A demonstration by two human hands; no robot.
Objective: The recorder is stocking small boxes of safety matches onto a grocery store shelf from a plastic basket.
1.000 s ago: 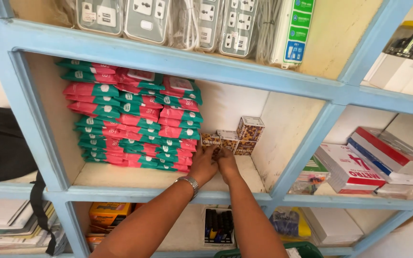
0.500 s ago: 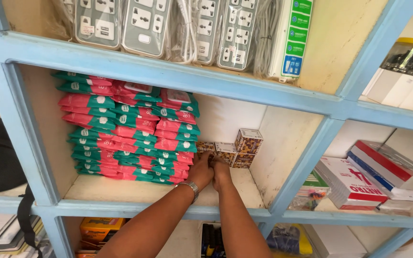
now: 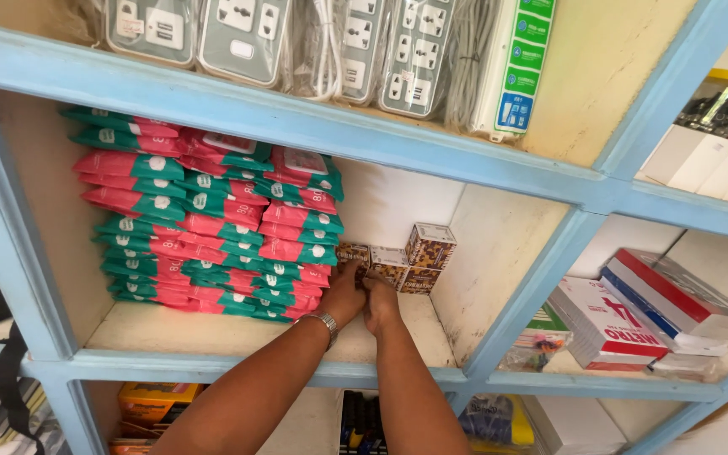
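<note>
Left hand (image 3: pixel 343 295) and right hand (image 3: pixel 379 302) at frame centre, pushed deeper than second ago; fingers closed on small brown patterned cardboard boxes (image 3: pixel 404 262) beside stacked red-green packets (image 3: pixel 212 227).

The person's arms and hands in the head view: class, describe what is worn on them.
Both forearms are bare, with no sleeves or gloves in view. The left hand has a silver metal bracelet or watch band at its wrist. The right hand and its wrist wear nothing visible.
</note>
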